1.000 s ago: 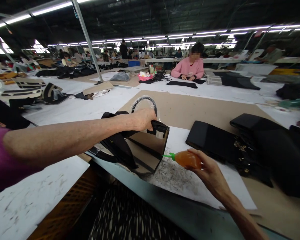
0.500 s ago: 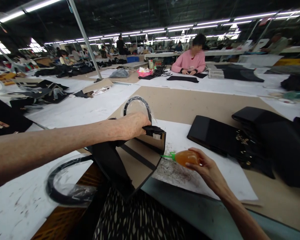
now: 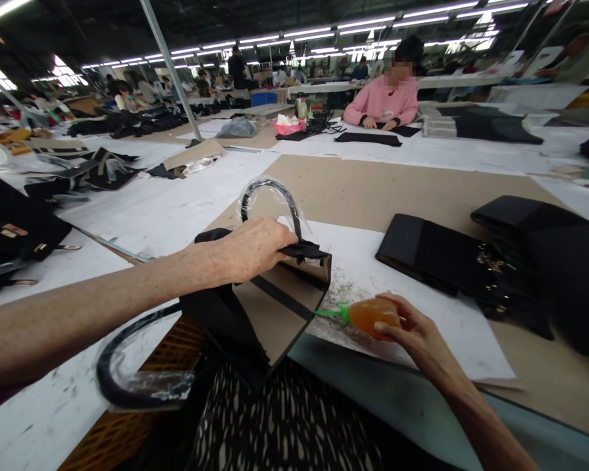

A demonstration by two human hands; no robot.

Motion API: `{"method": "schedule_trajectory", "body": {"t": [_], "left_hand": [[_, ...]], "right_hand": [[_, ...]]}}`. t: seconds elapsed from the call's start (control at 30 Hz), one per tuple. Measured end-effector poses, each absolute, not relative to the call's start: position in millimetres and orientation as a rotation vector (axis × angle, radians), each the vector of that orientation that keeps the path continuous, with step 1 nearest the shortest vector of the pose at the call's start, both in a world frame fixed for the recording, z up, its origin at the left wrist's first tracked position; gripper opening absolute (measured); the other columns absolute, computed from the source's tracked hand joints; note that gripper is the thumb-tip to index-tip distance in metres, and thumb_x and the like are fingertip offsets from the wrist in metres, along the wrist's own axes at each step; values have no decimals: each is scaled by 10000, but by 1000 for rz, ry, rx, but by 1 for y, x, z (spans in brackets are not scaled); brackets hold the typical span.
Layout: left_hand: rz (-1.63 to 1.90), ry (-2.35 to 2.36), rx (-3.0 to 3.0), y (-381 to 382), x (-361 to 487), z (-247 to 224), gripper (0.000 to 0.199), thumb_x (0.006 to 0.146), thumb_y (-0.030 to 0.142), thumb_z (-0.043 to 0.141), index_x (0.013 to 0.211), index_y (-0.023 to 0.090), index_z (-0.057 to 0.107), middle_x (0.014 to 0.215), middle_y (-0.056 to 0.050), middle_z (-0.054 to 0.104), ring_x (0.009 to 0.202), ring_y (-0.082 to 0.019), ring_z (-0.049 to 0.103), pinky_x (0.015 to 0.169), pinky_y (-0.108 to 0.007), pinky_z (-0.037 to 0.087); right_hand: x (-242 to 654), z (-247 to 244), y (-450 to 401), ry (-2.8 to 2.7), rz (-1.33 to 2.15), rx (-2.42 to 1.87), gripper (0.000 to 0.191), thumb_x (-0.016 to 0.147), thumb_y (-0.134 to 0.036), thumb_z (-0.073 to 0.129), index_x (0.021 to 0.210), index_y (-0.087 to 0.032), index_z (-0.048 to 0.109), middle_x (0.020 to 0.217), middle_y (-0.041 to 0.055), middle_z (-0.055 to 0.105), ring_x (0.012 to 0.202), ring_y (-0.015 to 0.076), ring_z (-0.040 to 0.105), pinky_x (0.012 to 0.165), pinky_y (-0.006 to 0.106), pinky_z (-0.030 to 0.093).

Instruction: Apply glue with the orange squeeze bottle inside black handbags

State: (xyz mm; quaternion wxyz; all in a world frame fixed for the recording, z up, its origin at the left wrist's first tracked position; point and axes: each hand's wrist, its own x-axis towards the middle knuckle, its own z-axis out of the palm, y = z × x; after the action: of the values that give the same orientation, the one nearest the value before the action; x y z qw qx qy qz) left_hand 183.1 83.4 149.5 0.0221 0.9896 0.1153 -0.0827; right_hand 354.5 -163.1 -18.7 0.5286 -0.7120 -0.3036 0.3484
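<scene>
My left hand grips the upper edge of a black handbag, which lies tilted at the table edge with its tan board lining showing. One plastic-wrapped handle arches up behind the hand; a second wrapped handle sticks out at lower left. In my right hand is a squeeze bottle of amber liquid, fingers wrapped round its back end. Its thin green nozzle points left and reaches the bag's side edge. Whether the tip touches cannot be made out.
Black bag pieces with gold hardware lie to the right on the table. More black bags are at the left. A brown plastic crate stands below the bag. Across the table sits a person in pink, near a pink basket.
The view has tilted down and shifted slightly. Both hands keep their holds, and the bottle's nozzle stays at the bag's edge, a little lower along it.
</scene>
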Motion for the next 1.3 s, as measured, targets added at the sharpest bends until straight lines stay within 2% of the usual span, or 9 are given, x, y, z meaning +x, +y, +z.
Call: {"method": "schedule_trajectory", "body": {"t": [0.37, 0.6, 0.73, 1.0, 1.3], "left_hand": [[-183, 362, 3026, 82, 175, 145, 182, 795, 155, 501, 860, 177, 670, 759, -32, 664, 772, -145, 609, 664, -231, 424], [-223, 345, 3076, 83, 172, 143, 170, 808, 126, 493, 874, 166, 644, 859, -53, 673, 839, -175, 622, 642, -240, 415], [-202, 346, 3062, 83, 171, 142, 160, 810, 132, 502, 868, 163, 648, 862, -50, 673, 853, -171, 621, 660, -237, 421], [-184, 364, 3028, 84, 172, 141, 156, 804, 127, 514, 869, 163, 651, 862, -43, 665, 839, -162, 616, 667, -235, 422], [-175, 380, 3002, 84, 174, 141, 128, 803, 151, 534, 854, 159, 652, 842, -34, 654, 801, -150, 586, 665, -238, 390]], "right_hand": [[339, -14, -165, -613, 875, -1684, 479, 684, -411, 728, 1075, -203, 545, 1002, 55, 651, 943, 277, 602, 795, 355, 530], [335, -12, -168, -584, 964, -1662, 491, 721, -442, 692, 1113, -198, 526, 1043, 73, 641, 965, 298, 599, 766, 384, 550], [333, -13, -168, -578, 950, -1691, 478, 697, -455, 702, 1072, -199, 552, 1007, 73, 657, 942, 308, 609, 773, 394, 544], [323, -9, -173, -535, 1054, -1618, 479, 698, -416, 715, 1097, -207, 549, 988, 67, 636, 903, 287, 587, 657, 351, 559], [306, -4, -178, -566, 1116, -1584, 471, 699, -425, 717, 1100, -227, 569, 952, 51, 643, 849, 247, 586, 642, 278, 527]]}}
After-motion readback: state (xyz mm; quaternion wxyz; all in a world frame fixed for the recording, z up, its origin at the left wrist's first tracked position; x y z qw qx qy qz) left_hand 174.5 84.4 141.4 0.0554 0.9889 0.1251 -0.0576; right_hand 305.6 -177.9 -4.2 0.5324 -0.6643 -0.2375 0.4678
